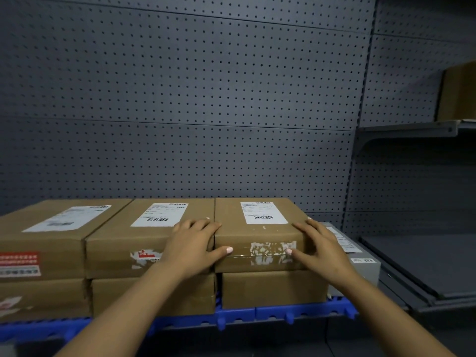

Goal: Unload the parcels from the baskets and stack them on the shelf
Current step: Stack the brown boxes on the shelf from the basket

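Note:
Brown cardboard parcels with white labels stand in two layers on the shelf, whose front edge is a blue strip (pixel 304 314). The top right parcel (pixel 257 228) lies on a lower parcel (pixel 273 289). My left hand (pixel 192 247) grips its left front corner, fingers over the top and thumb on the front face. My right hand (pixel 320 247) holds its right front corner the same way. To the left are a middle top parcel (pixel 144 233) and a left top parcel (pixel 46 228) with a red sticker. No basket is in view.
A grey box (pixel 365 264) with a label stands just right of the stack. A dark pegboard wall (pixel 180 99) backs the shelf. To the right is a neighbouring grey shelf bay (pixel 425 261); above it a higher shelf carries a brown box (pixel 458 91).

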Motion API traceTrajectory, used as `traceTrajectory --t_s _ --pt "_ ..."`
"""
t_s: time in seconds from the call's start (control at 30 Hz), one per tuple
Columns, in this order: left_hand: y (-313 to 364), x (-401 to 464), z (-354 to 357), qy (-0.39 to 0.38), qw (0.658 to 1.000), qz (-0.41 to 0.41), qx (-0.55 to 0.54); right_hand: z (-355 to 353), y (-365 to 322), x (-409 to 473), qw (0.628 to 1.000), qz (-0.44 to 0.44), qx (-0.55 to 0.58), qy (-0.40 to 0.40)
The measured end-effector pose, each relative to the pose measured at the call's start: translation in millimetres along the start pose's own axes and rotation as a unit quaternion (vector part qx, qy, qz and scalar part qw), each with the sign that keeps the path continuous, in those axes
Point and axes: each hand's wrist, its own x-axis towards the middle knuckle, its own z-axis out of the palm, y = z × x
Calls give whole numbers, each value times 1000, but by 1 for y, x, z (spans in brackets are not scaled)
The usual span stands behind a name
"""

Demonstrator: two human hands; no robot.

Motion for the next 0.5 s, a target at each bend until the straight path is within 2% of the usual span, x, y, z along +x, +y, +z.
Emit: traceTrajectory --t_s 0.13,0.27,0.4,0.5 --pt "1 -2 2 3 1000 2 14 -3 12 -10 999 2 -45 11" --pt "1 -1 3 13 1000 0 20 -8 45 -25 986 40 -164 -3" --pt "6 1 6 20 999 -5 34 -13 68 -37 976 112 -171 -81" --pt "6 1 7 27 999 -7 33 -10 73 -42 977 99 -161 -93"
